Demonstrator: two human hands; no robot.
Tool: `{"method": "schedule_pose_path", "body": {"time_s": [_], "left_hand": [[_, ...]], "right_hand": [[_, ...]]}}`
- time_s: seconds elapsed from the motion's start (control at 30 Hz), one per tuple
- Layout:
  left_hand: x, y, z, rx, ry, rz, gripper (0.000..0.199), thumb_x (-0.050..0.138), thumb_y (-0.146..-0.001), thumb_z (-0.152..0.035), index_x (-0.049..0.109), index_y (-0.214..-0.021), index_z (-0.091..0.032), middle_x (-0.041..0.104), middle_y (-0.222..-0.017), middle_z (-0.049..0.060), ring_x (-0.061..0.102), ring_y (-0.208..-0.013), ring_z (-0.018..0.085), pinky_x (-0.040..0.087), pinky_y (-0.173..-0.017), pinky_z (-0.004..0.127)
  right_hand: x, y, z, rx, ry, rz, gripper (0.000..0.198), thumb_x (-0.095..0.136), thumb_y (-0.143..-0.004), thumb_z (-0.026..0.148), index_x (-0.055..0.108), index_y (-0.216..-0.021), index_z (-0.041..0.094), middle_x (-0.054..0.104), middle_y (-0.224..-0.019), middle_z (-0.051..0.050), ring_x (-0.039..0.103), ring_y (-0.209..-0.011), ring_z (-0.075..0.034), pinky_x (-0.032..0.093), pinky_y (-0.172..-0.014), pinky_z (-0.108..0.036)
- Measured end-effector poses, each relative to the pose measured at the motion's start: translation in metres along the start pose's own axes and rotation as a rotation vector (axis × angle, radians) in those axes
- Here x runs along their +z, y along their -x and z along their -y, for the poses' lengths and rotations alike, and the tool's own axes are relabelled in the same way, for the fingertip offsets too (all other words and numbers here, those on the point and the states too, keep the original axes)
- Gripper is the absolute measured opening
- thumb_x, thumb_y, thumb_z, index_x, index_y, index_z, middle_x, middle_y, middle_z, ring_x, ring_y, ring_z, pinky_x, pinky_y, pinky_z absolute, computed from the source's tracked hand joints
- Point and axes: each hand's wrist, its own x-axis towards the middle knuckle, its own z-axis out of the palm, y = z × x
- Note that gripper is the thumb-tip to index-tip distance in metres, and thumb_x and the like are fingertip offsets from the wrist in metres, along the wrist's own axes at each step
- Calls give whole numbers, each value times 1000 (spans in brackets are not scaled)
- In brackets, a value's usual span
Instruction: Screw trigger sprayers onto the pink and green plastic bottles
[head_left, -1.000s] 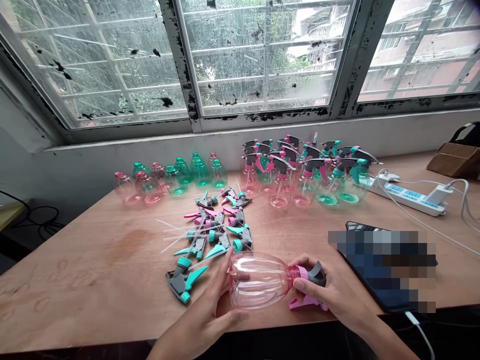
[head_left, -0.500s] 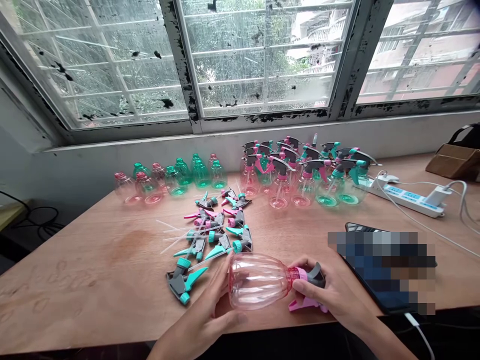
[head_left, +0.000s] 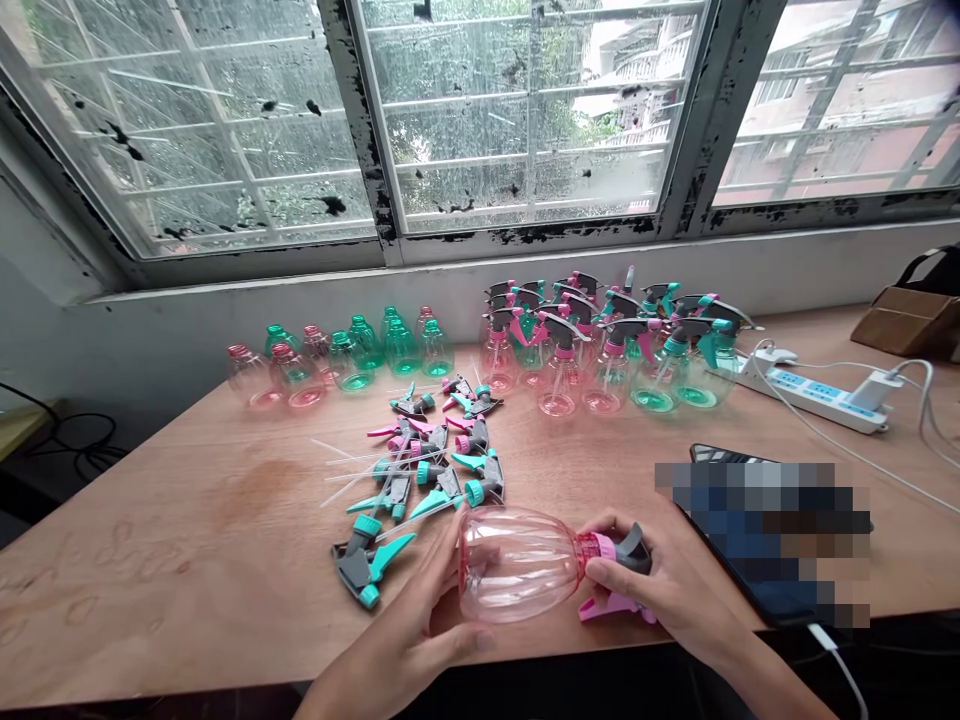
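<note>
A clear pink spray bottle (head_left: pixel 517 565) lies on its side in the air above the table's front edge, its base to the left. My left hand (head_left: pixel 420 620) is cupped around the base end, with the thumb below and fingers partly hidden behind it. At the neck, my right hand (head_left: pixel 637 575) pinches the pink collar of a grey and pink spray head (head_left: pixel 602 548) between thumb and fingers. The head's pink trigger (head_left: pixel 619 608) points down. Left of the bottle rests a loose grey and teal spray head (head_left: pixel 364 562).
Several loose spray heads with tubes (head_left: pixel 439 480) lie mid-table. Behind stand open bottles (head_left: pixel 401 350) at left and bottles with heads fitted (head_left: pixel 559 380) at right. A tablet-like device (head_left: pixel 739 570), partly blurred out, a power strip (head_left: pixel 817 395) and cables occupy the right side.
The bottle has shifted and turned very slightly in my hands. Both hands keep nearly the same place and grip.
</note>
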Motion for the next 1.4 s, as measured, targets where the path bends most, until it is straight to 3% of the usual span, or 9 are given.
{"method": "schedule_pose_path", "body": {"time_s": [0.13, 0.27, 0.37, 0.6, 0.8, 0.97, 1.13, 1.3, 1.4], "left_hand": [[1, 0, 1, 46, 37, 24, 90, 65, -95, -40, 4, -161, -36, 3, -172, 1, 14, -156, 33, 21, -126, 48], [4, 0, -2, 78, 66, -6, 87, 58, -99, -42, -3, -161, -35, 3, -172, 1, 1, -157, 32, 23, -125, 46], [4, 0, -3, 46, 113, -6, 100, 66, -94, -43, -8, -160, -34, 5, -172, 3, 0, -157, 32, 24, -125, 47], [1, -1, 0, 25, 107, 19, 91, 68, -93, -41, 8, -161, -37, 3, -172, -3, -9, -156, 31, 20, -126, 47], [4, -1, -2, 85, 121, 8, 92, 63, -95, -43, -1, -160, -40, 10, -172, 2, 15, -156, 33, 30, -124, 44], [3, 0, 0, 51, 99, -11, 111, 80, -83, -40, 0, -160, -40, 11, -172, 3, 9, -156, 37, 21, -125, 51], [1, 1, -1, 78, -31, -4, 96, 70, -91, -38, 4, -161, -38, 13, -172, 1, 7, -157, 32, 10, -127, 50], [3, 0, -3, 99, 39, 15, 90, 58, -99, -31, -7, -159, -40, 8, -172, 3, 33, -151, 30, 35, -120, 42], [4, -1, -1, 105, 72, 17, 92, 59, -98, -29, -8, -159, -39, 5, -172, 3, 30, -152, 31, 34, -121, 42]], "right_hand": [[0, 1, 3, -9, -7, -19, 42, 83, -76, 51, 67, -95, 17, 71, -65, 2, 73, -57, -18, 52, -44, -21], [0, 2, 5, -30, 26, -18, 37, 82, -80, 48, 67, -94, 17, 72, -63, 3, 70, -54, -15, 53, -47, -19], [-1, 1, 3, -13, 27, -1, 38, 81, -79, 50, 67, -94, 18, 74, -65, 2, 73, -57, -17, 54, -49, -20], [-2, 1, 0, 35, 40, 43, 42, 79, -80, 54, 64, -96, 18, 78, -64, -1, 77, -63, -21, 56, -54, -23], [-2, 1, 0, 18, 38, 42, 42, 79, -80, 55, 64, -96, 19, 77, -64, 0, 77, -63, -22, 58, -56, -25], [-2, 1, -2, 23, 23, 71, 44, 81, -78, 52, 63, -99, 18, 77, -68, -1, 77, -65, -22, 54, -50, -22], [-1, 2, -1, -29, 4, 68, 42, 82, -78, 49, 64, -101, 18, 74, -67, 2, 71, -60, -17, 55, -55, -24], [-1, 2, 1, -5, 57, 42, 43, 79, -78, 55, 65, -97, 18, 72, -61, 1, 65, -54, -15, 46, -44, -19], [-1, 2, 0, -10, 54, 50, 44, 79, -79, 55, 64, -96, 18, 72, -61, 0, 65, -54, -15, 44, -42, -18]]}}
